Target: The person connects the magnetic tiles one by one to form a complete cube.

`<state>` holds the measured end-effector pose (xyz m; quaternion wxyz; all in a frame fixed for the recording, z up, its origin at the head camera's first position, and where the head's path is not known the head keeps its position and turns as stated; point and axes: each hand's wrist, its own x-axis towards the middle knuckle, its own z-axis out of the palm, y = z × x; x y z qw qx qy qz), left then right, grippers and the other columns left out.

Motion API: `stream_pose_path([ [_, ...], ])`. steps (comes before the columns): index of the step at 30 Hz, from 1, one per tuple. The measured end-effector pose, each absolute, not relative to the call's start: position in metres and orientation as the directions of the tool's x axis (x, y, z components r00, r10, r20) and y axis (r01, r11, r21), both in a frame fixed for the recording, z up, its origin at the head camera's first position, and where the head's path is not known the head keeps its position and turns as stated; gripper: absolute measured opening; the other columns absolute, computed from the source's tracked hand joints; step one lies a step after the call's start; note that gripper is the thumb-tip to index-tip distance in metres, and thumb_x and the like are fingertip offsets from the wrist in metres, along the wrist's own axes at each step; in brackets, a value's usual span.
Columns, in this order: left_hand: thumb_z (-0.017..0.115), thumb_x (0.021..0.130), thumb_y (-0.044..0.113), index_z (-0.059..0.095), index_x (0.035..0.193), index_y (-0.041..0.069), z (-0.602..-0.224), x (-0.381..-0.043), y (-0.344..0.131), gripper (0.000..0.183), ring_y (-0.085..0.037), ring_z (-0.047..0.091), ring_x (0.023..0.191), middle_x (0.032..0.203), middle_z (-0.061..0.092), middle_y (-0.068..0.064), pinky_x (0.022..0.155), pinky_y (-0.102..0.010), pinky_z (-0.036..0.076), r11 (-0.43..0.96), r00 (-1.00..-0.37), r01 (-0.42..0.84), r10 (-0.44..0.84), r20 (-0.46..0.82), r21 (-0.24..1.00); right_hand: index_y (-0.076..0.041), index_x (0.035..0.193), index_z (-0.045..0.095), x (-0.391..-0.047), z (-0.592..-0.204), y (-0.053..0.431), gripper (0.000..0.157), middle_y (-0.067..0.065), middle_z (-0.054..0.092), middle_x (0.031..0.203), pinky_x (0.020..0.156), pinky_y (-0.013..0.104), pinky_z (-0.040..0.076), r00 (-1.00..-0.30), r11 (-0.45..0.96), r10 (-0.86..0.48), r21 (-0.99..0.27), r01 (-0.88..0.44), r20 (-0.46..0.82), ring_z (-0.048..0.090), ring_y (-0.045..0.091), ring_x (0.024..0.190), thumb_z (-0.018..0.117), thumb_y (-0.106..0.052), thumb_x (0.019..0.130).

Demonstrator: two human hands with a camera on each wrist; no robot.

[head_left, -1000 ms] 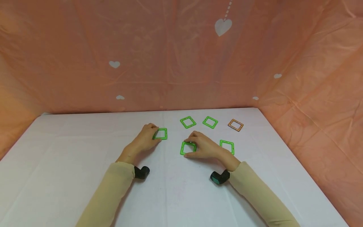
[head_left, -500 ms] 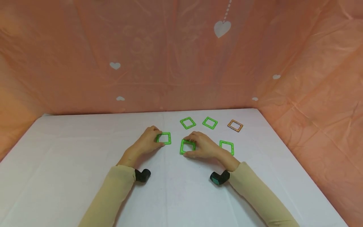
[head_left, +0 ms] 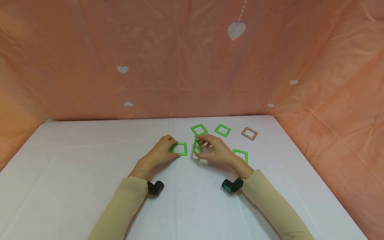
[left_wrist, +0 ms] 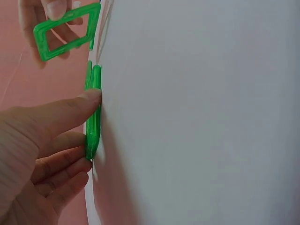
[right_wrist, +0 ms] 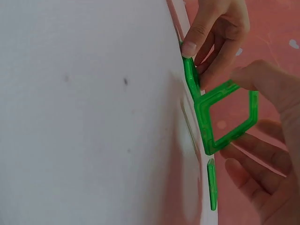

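Observation:
My left hand [head_left: 162, 150] pinches a green square-frame magnetic tile [head_left: 185, 149] between thumb and fingers, low over the white table; the left wrist view shows that tile [left_wrist: 96, 115] edge-on. To its right, my right hand [head_left: 218, 150] grips a second green square-frame magnetic tile [head_left: 194, 145] by its upper and lower edges, tipped up steeply. In the right wrist view, a corner of this raised tile [right_wrist: 204, 124] comes right up to the end of the left hand's tile [right_wrist: 190, 72]. The head view shows a narrow gap between the two.
Two more green square tiles, one at the back [head_left: 196, 126] and its neighbour [head_left: 225, 126], lie flat behind the right hand. An orange tile [head_left: 252, 130] is farther right. Another green tile [head_left: 247, 156] lies beside the right wrist. A peach curtain [head_left: 180, 66] hangs behind the table [head_left: 75, 183].
My left hand has slid its tile right and slightly nearer, toward the other one. My right hand has tipped its tile from lying flat to standing steeply.

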<state>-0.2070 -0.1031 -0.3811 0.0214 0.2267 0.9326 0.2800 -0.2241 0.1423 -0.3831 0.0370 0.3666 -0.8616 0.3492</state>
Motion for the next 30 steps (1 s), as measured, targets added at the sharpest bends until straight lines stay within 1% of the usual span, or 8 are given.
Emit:
stream_pose_path([
  [4, 0.076, 0.082, 0.017, 0.059, 0.121, -0.012, -0.383, -0.207, -0.100, 0.051, -0.032, 0.052, 0.108, 0.114, 0.057, -0.020, 0.094, -0.043, 0.046, 0.746, -0.898, 0.406, 0.433, 0.079, 0.527, 0.004, 0.134, 0.051, -0.227, -0.384, 0.142, 0.066, 0.013, 0.066, 0.113, 0.082, 0.037, 0.055, -0.720, 0.451, -0.613, -0.603, -0.658, 0.327, 0.065, 0.026, 0.103, 0.079, -0.015, 0.077],
  [9, 0.077, 0.082, 0.018, 0.059, 0.119, -0.012, -0.383, -0.207, -0.096, 0.051, -0.032, 0.052, 0.106, 0.113, 0.056, -0.020, 0.093, -0.043, 0.046, 0.735, -0.892, 0.416, 0.443, 0.086, 0.535, 0.005, 0.132, 0.052, -0.228, -0.385, 0.144, 0.062, 0.015, 0.064, 0.115, 0.082, 0.038, 0.055, -0.722, 0.430, -0.608, -0.627, -0.649, 0.330, 0.065, 0.028, 0.104, 0.077, -0.010, 0.078],
  [16, 0.078, 0.081, 0.018, 0.060, 0.118, -0.013, -0.382, -0.207, -0.091, 0.051, -0.031, 0.053, 0.104, 0.112, 0.056, -0.020, 0.092, -0.043, 0.046, 0.733, -0.889, 0.432, 0.444, 0.110, 0.525, 0.006, 0.132, 0.051, -0.231, -0.386, 0.145, 0.060, 0.023, 0.063, 0.117, 0.087, 0.043, 0.054, -0.731, 0.389, -0.589, -0.673, -0.629, 0.344, 0.064, 0.033, 0.106, 0.075, -0.006, 0.079],
  [20, 0.078, 0.080, 0.018, 0.060, 0.118, -0.012, -0.381, -0.207, -0.091, 0.051, -0.032, 0.053, 0.104, 0.113, 0.056, -0.021, 0.092, -0.043, 0.046, 0.741, -0.897, 0.414, 0.431, 0.098, 0.529, 0.005, 0.132, 0.051, -0.231, -0.385, 0.145, 0.059, 0.023, 0.063, 0.119, 0.089, 0.042, 0.053, -0.745, 0.392, -0.581, -0.690, -0.609, 0.327, 0.064, 0.032, 0.107, 0.075, -0.007, 0.079],
  [25, 0.078, 0.080, 0.019, 0.061, 0.119, -0.010, -0.381, -0.207, -0.090, 0.052, -0.031, 0.053, 0.105, 0.115, 0.056, -0.020, 0.092, -0.043, 0.046, 0.748, -0.909, 0.386, 0.408, 0.084, 0.540, 0.005, 0.132, 0.051, -0.232, -0.387, 0.144, 0.058, 0.020, 0.065, 0.118, 0.090, 0.042, 0.053, -0.752, 0.395, -0.578, -0.697, -0.599, 0.318, 0.064, 0.031, 0.108, 0.075, -0.008, 0.080],
  [30, 0.078, 0.080, 0.019, 0.061, 0.117, -0.010, -0.383, -0.207, -0.089, 0.051, -0.031, 0.054, 0.101, 0.112, 0.057, -0.019, 0.090, -0.042, 0.046, 0.748, -0.909, 0.390, 0.406, 0.095, 0.537, 0.005, 0.132, 0.051, -0.233, -0.391, 0.144, 0.059, 0.017, 0.065, 0.117, 0.089, 0.040, 0.053, -0.756, 0.386, -0.573, -0.710, -0.589, 0.315, 0.065, 0.030, 0.105, 0.075, -0.006, 0.079],
])
